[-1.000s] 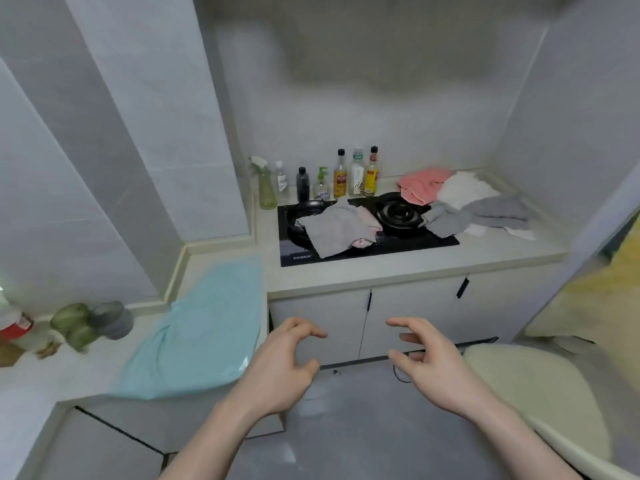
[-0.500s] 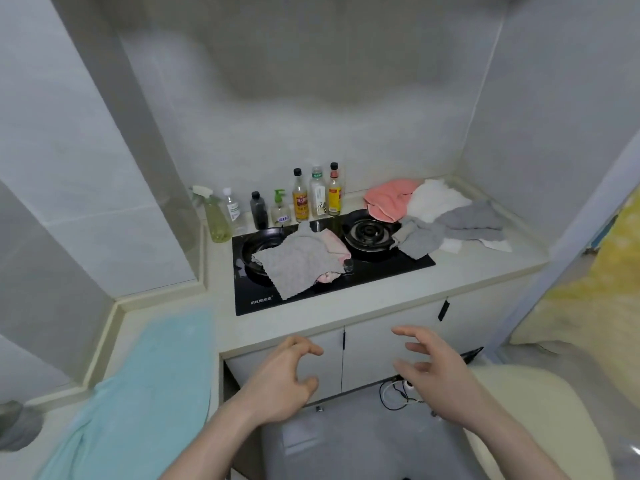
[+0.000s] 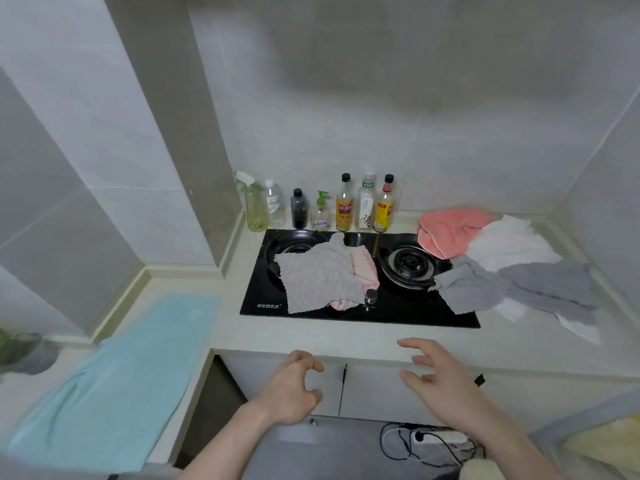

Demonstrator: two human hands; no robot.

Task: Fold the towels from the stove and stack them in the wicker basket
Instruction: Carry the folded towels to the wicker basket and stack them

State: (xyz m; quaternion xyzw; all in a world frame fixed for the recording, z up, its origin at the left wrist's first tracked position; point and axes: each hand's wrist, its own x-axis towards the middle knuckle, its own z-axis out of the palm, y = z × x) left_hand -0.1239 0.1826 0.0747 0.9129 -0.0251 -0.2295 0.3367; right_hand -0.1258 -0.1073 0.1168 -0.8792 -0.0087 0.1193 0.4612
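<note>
1. Left hand [image 3: 289,393] hung in front of the counter [image 3: 311,336] edge, below the stove [image 3: 360,277]. Fingers loosely curled, thumb apart, nothing in them.
2. Right hand [image 3: 438,379] beside it, same height, fingers spread and relaxed. Also held nothing.
3. Neither hand touched a towel.
4. Grey towel [image 3: 317,280] lay crumpled over the left burner, on top of a pink towel [image 3: 365,271] that stuck out on its right and at the front.
5. Right burner [image 3: 408,265] uncovered. A second grey towel [image 3: 464,289] overlapped the stove's right edge.
6. Right of the stove, on the counter: coral towel [image 3: 450,230] at the back, white towel [image 3: 505,244] beside it, another grey one [image 3: 550,289] in front. All loose, overlapping.
7. Wicker basket not in view.
8. Row of bottles [image 3: 346,204] along the wall behind the stove: green spray bottle [image 3: 254,206] at far left, then a clear one, a dark one, a pump dispenser [image 3: 320,213], three sauce bottles. Fill levels hard to tell.
9. Blue cloth [image 3: 114,379] flat on the lower counter at left.
10. Power strip [image 3: 440,438] with cables on the floor.
</note>
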